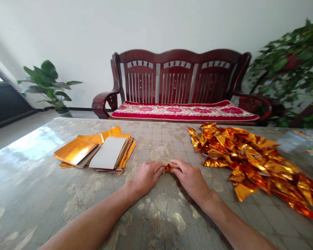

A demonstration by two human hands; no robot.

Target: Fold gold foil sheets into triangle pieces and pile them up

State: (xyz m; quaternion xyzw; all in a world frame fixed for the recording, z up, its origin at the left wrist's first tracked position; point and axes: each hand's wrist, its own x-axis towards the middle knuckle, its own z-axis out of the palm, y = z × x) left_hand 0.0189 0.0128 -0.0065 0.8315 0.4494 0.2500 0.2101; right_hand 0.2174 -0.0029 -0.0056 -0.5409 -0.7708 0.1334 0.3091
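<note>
My left hand (147, 176) and my right hand (190, 177) meet at the middle of the table (36, 180), fingers curled and pinched on a small folded piece of gold foil paper (169, 167). Only a small tip of that piece shows between my fingertips. A stack of flat gold foil sheets (95, 151), some lying white side up, rests to the left of my left hand. A heap of folded gold foil pieces (253, 158) spreads to the right of my right hand.
The table has a glossy, patterned covering. Behind it stands a dark red wooden bench (181, 81) with a red cushion. Potted plants stand at the far left (48, 85) and the right (292, 73). Some papers (311, 146) lie at the table's right edge.
</note>
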